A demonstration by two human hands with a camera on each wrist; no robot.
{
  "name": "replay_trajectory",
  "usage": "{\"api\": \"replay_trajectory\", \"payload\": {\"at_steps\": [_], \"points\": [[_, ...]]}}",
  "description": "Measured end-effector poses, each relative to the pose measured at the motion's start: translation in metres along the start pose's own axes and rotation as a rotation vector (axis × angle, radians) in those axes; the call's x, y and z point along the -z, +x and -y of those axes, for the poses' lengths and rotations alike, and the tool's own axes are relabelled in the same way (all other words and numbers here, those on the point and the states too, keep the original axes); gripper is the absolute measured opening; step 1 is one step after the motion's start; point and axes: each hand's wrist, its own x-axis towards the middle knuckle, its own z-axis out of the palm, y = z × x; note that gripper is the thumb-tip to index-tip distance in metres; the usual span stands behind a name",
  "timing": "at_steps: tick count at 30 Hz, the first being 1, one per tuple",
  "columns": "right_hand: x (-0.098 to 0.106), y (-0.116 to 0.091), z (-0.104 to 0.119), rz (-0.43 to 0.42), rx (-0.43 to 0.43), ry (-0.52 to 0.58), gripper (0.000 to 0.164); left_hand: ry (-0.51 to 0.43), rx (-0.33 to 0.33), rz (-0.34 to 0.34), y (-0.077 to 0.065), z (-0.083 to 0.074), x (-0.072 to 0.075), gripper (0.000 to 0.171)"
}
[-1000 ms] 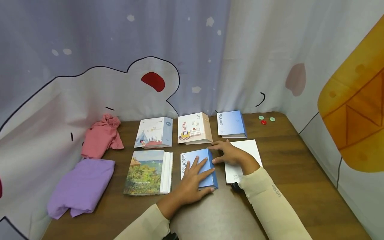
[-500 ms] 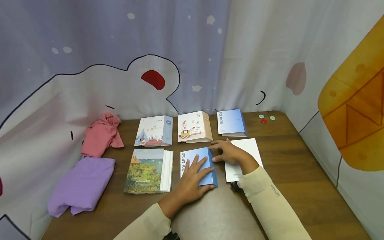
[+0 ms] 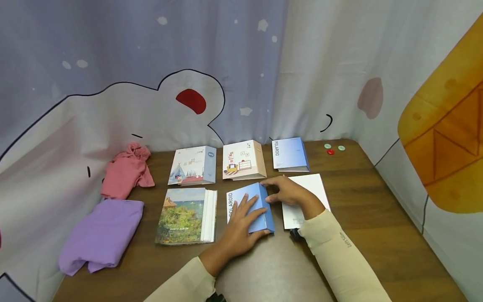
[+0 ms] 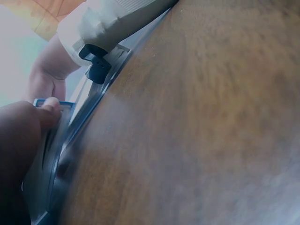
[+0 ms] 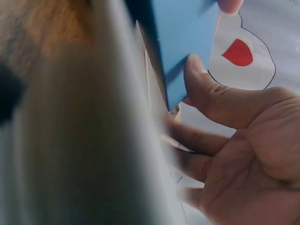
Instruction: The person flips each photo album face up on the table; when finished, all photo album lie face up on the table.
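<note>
A blue photo album (image 3: pixel 268 218) marked POLAROID lies at the middle front of the group. My left hand (image 3: pixel 237 230) rests on its cover with fingers spread, the thumb at the near end of the spine. In the left wrist view that thumb (image 4: pixel 50 110) lies against the album's end. My right hand (image 3: pixel 288 193) holds the far right corner; in the right wrist view its thumb (image 5: pixel 197 77) presses the blue spine (image 5: pixel 180 42) and the other fingers curl behind. Beneath the right hand and wrist lies a white album (image 3: pixel 313 184), partly covered.
Behind stand a tent-print album (image 3: pixel 192 165), a furniture-print album (image 3: pixel 243 161) and another blue album (image 3: pixel 288 153). A landscape-cover album (image 3: pixel 183 216) lies left. Pink cloth (image 3: pixel 126 172) and purple cloth (image 3: pixel 103 235) lie far left. Red (image 3: pixel 331 152) and green buttons (image 3: pixel 341 148) sit back right.
The blue album under my hands has shifted slightly away from me, and its spine side shows more. My left thumb has moved up against its near end.
</note>
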Motion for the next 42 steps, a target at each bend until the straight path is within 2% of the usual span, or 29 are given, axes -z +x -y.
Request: {"api": "replay_trajectory", "payload": {"at_steps": [5,9,12,18,24,28,31,34,37,42], "points": [[0.004,0.000,0.002,-0.002,0.025,0.170,0.060,-0.084,-0.038,-0.089,0.000,0.002,-0.001,0.062],[0.007,-0.002,0.003,0.016,0.057,0.336,0.062,-0.135,-0.036,-0.111,0.002,0.000,0.002,0.066],[0.008,-0.004,0.005,0.036,0.075,0.405,0.062,-0.170,-0.021,-0.110,0.002,-0.003,0.006,0.069],[0.014,-0.008,0.012,0.051,0.090,0.428,0.062,-0.205,0.007,-0.101,0.002,-0.005,0.012,0.073],[0.023,-0.009,0.019,0.074,0.093,0.468,0.063,-0.170,-0.040,-0.185,0.007,-0.007,0.016,0.075],[0.030,-0.011,0.021,0.148,0.126,0.485,0.074,-0.122,-0.090,-0.246,0.012,-0.006,0.019,0.078],[0.035,-0.013,0.021,0.235,0.155,0.536,0.087,-0.112,-0.098,-0.267,0.014,-0.006,0.021,0.078],[0.038,-0.014,0.020,0.282,0.179,0.592,0.095,-0.114,-0.097,-0.284,0.014,-0.007,0.023,0.078],[0.038,-0.013,0.019,0.258,0.187,0.613,0.094,-0.130,-0.101,-0.310,0.015,-0.007,0.023,0.076],[0.033,-0.008,0.020,0.121,0.196,0.574,0.084,-0.211,-0.078,-0.332,0.016,-0.011,0.022,0.069]]}}
